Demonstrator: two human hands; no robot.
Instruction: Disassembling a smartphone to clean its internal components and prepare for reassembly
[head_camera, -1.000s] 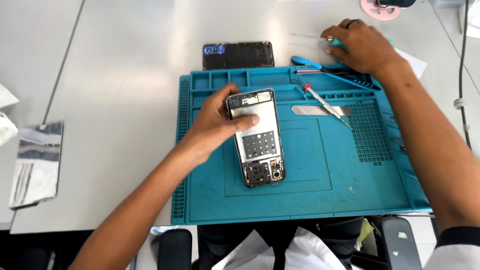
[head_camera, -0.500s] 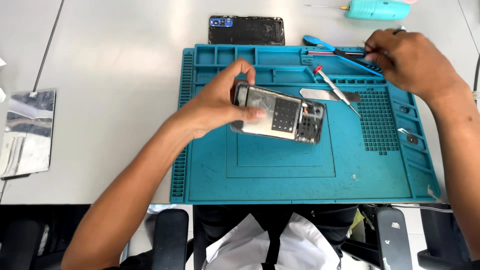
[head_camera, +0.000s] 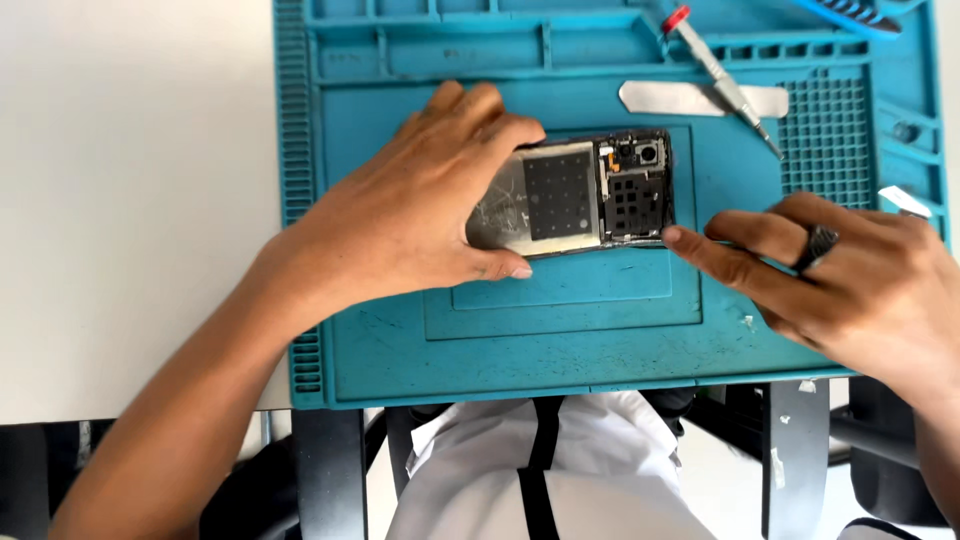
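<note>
While my left hand (head_camera: 420, 215) clamps the opened phone (head_camera: 580, 192) flat on the blue mat (head_camera: 380, 340), long axis running left to right across me, my right hand (head_camera: 850, 285), fingers pinched narrow, touches its near right corner by the camera end.

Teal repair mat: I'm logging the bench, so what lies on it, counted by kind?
Opened smartphone with its back cover off, held by left hand, right hand at its edge: 1
Red-capped precision screwdriver: 1
Flat silver metal pry tool: 1
Total: 3
</note>
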